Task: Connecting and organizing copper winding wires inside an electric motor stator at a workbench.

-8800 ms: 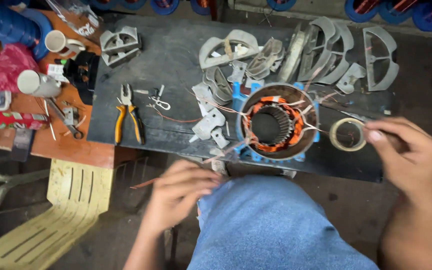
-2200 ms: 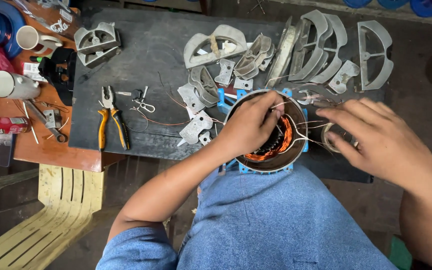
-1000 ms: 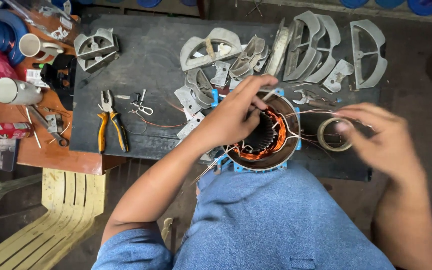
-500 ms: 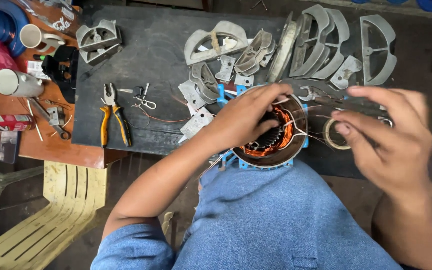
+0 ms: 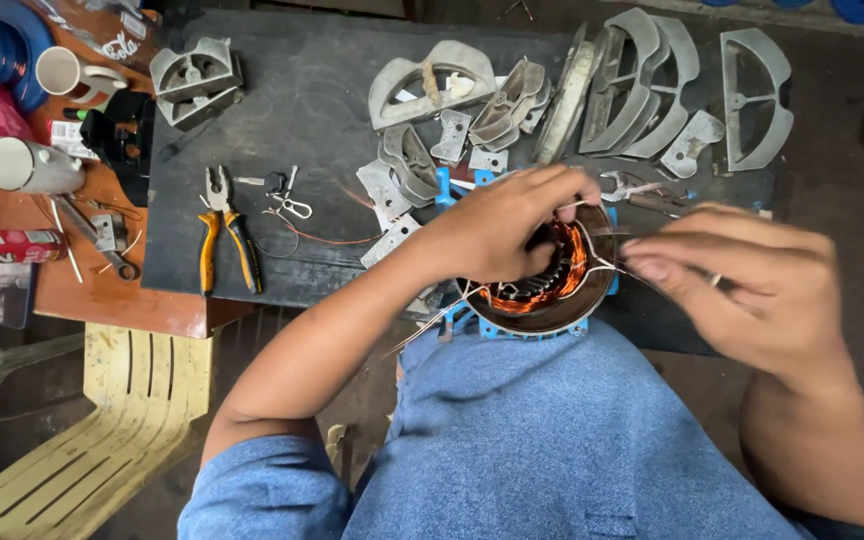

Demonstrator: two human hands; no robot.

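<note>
ITEM: motor stator (image 5: 542, 285) — round metal housing w/ copper windings inside, on a blue base, at the near edge of the dark bench (image 5: 312, 110), touching the person's lap (blue garment). Probably kept that close so both hands reach in from above.

L hand (image 5: 497, 230): draped over the stator's left rim, fingers curled, tips pinching at the top of the windings near thin pale wire leads (image 5: 607, 262). Grasping, not released; exactly what the tips grip is hidden. Judged as steadying the housing while working a coil.

R hand (image 5: 752, 290): just right of the stator, fingers bunched together & pointing left, seemingly pinching the lead ends so they run taut out of the core. Motion-blurred, so grip on the leads not certain.

NEARBY ON BENCH:
- grey metal formers/curved frames (image 5: 642, 80), approx. a dozen, heaped along the far side, out of the work zone but in reach.
- two more grey formers (image 5: 195, 78), far-left corner.
- pliers, orange & yellow handles (image 5: 225, 240), left, well apart from the stator.
- small keys/clip & loose copper wire (image 5: 287, 200), beside pliers.

SIDE SURFACE: orange-brown table (image 5: 102, 290), left; holds two pale mugs (image 5: 30, 165), red can lying flat (image 5: 2, 245), small tools.

ROOM: yellowish plastic chair (image 5: 82, 430) below left; dark floor; blue objects along top edge, cropped.
</note>
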